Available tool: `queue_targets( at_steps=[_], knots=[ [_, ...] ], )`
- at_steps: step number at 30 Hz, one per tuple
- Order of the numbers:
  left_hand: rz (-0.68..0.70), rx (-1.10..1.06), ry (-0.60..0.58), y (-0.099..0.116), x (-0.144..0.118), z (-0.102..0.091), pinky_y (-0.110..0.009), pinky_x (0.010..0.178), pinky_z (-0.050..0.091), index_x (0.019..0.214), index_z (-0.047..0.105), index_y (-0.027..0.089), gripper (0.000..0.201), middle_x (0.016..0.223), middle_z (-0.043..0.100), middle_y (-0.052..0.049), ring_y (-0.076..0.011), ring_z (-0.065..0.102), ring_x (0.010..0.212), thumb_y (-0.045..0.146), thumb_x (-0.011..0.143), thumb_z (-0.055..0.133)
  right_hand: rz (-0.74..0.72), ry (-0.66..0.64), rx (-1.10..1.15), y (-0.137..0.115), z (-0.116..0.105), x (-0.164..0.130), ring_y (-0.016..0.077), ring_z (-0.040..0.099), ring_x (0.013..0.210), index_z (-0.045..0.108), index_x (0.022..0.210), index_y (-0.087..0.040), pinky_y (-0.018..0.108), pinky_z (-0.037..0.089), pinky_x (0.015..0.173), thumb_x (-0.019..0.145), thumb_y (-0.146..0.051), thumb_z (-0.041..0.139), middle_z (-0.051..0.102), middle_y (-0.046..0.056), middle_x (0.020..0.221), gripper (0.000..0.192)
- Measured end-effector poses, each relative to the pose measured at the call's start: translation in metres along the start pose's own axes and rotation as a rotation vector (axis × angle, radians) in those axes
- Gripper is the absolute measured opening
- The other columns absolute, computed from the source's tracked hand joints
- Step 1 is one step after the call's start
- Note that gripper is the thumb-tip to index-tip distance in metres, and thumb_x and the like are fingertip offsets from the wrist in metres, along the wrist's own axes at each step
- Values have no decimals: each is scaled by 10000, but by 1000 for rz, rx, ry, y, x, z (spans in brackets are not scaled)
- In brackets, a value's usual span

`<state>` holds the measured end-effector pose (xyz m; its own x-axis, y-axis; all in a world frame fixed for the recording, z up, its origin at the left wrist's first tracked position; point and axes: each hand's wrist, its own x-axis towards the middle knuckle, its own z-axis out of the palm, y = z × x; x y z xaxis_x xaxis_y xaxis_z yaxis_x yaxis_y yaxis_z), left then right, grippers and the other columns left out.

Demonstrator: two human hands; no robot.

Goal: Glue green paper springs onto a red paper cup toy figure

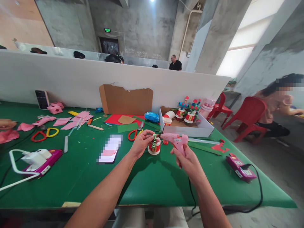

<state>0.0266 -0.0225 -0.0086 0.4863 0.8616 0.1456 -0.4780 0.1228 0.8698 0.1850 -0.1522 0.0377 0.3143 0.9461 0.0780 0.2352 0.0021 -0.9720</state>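
My left hand holds a small red-and-white paper-cup craft with a green spiral pipe cleaner on top, just above the green table. My right hand grips a pink hot-glue gun by its handle. The gun's nozzle points left and meets the top of the craft. The gun's black cord runs down over the table's near edge.
A white box behind the hands holds several finished cup figures. Red-handled scissors, a phone, pink paper scraps, two magenta power strips, and a cardboard sheet lie around. A person sits on red chairs at right.
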Motion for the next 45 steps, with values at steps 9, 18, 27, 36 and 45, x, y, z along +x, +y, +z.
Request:
queue_targets(
  at_steps=[9, 18, 27, 36, 45],
  knots=[
    [2, 6, 26, 1, -1, 3, -270, 660, 534, 860, 596, 153, 423, 726, 732, -25, -184, 717, 700, 406, 625, 840, -48, 27, -22, 17, 1, 6, 88, 395, 357, 555, 838, -187, 213, 329, 359, 759, -611, 585, 428, -92, 437, 432],
    [14, 3, 28, 2, -1, 4, -265, 657, 536, 852, 593, 156, 423, 716, 732, -22, -170, 712, 670, 405, 619, 843, -38, 0, -39, 19, 0, 6, 93, 402, 355, 551, 844, -193, 216, 319, 360, 778, -608, 577, 437, -87, 440, 421],
    [24, 12, 23, 2, -1, 4, -269, 677, 540, 852, 591, 157, 403, 729, 734, -23, -169, 713, 686, 398, 639, 833, -38, 8, -21, 19, 1, 6, 89, 397, 364, 553, 830, -193, 220, 316, 364, 774, -595, 590, 467, -75, 467, 407],
    [35, 29, 26, 0, -1, 3, -284, 684, 543, 842, 599, 159, 397, 707, 725, -17, -171, 707, 668, 386, 623, 841, -34, 16, -3, 20, 2, 8, 81, 370, 362, 539, 832, -196, 217, 297, 354, 760, -602, 599, 458, -80, 475, 416],
    [28, 41, 21, 0, -1, 2, -300, 690, 541, 855, 603, 154, 390, 714, 727, -35, -192, 712, 691, 378, 634, 835, -49, -3, -16, 19, 3, 6, 79, 373, 360, 546, 824, -194, 213, 305, 349, 799, -561, 590, 452, -73, 464, 371]
  ],
)
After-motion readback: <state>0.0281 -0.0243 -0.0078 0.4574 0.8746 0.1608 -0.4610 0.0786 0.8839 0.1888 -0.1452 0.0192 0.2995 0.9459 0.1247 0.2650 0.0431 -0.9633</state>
